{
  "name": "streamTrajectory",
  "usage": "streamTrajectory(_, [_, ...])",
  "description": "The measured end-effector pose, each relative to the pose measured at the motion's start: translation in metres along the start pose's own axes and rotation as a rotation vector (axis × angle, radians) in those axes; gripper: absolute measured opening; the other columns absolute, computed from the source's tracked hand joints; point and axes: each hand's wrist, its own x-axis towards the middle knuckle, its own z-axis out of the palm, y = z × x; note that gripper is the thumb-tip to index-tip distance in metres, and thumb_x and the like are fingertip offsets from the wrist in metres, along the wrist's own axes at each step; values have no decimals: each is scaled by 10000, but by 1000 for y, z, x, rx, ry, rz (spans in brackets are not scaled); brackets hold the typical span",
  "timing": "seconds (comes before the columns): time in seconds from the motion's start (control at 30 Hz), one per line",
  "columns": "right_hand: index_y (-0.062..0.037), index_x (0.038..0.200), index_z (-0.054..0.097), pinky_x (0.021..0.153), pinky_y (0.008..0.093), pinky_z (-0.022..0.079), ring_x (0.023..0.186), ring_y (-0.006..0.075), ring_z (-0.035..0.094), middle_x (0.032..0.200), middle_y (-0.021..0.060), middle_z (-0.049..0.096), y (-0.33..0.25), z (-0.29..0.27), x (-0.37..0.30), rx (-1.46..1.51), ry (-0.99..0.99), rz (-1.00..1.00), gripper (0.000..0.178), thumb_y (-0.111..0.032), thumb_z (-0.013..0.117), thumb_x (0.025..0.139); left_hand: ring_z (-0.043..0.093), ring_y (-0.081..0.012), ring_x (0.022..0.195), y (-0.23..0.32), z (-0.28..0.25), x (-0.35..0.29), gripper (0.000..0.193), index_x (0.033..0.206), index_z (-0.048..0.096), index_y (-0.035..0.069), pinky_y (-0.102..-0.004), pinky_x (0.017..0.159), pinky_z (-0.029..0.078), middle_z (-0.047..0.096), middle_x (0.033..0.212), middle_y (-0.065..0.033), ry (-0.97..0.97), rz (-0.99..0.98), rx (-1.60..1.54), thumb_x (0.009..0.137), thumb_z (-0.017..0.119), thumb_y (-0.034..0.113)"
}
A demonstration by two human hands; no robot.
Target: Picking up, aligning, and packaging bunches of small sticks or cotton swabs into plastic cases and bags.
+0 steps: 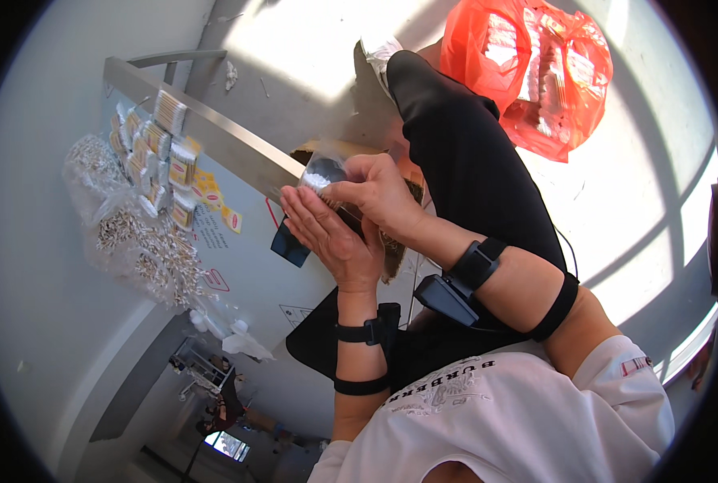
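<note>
Between my hands is a small clear plastic bag [324,169] with white-tipped cotton swabs bunched inside, its upper part standing above my fingers. My left hand [335,237] lies along the near side of the bag, fingers straight and together, supporting it. From the right, my right hand [384,197] pinches the bag with thumb and bent fingers. Left of my hands, several filled packs of cotton swabs [183,165] are heaped on the table [250,233]. Yellow printed cards [210,189] lie beside them. Loose cotton swabs [145,253] spill in clear plastic next to the packs.
A metal rail [214,125] runs along the table's edge. Beneath my hands is a cardboard box [395,256], partly hidden. A red plastic bag [528,80] full of swab packs stands on the floor beyond my knee. A dark flat piece [291,244] lies at the table's near edge.
</note>
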Motion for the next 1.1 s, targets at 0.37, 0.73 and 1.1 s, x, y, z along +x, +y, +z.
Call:
streamTrajectory(0.37, [-33,732,680,468,218,389,531,67,534,647,12,625,-7,5,11,313,9,257,107,-70,709,828,129,-405,1468,1,1,0,825,1511,152,-42,-494,1179,86,137,1576,-258,3,1,7,979,422,527])
streamTrajectory(0.73, [21,943,697,666,229,503,744,93,627,832,50,685,1,9,7,258,-101,61,195,-146,738,850,104,-423,1467,-6,0,-9,845,1514,124,-46,-519,1175,79,110,1571,-283,153,-83,-272,970,457,508])
streamTrajectory(1.1, [14,992,726,629,230,484,721,64,604,812,19,688,14,18,25,219,-66,52,247,-213,711,898,155,-341,1471,-17,-8,-20,684,1524,9,-31,-431,1197,95,144,1579,-250,217,-277,-827,1054,295,376])
